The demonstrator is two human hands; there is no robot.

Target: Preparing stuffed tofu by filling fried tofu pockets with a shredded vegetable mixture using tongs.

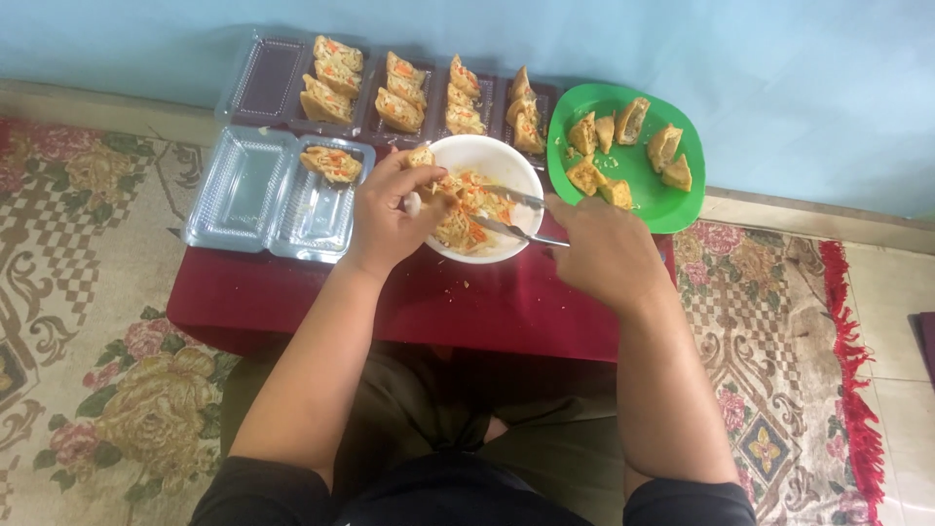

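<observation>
1 white bowl [506,161] of shredded filling [467,209]

Home floor setup, small-batch food prep, as far as I can see.
I see a low red counter [292,292] on a floral rug [107,390] with a red fringe, tiled floor [891,292] beside it, pale blue wall [779,78] behind. Person sits on the floor at it. Clear plastic clamshell boxes [263,185] and a green plate [653,195] hold stuffed fried tofu [336,73].
</observation>
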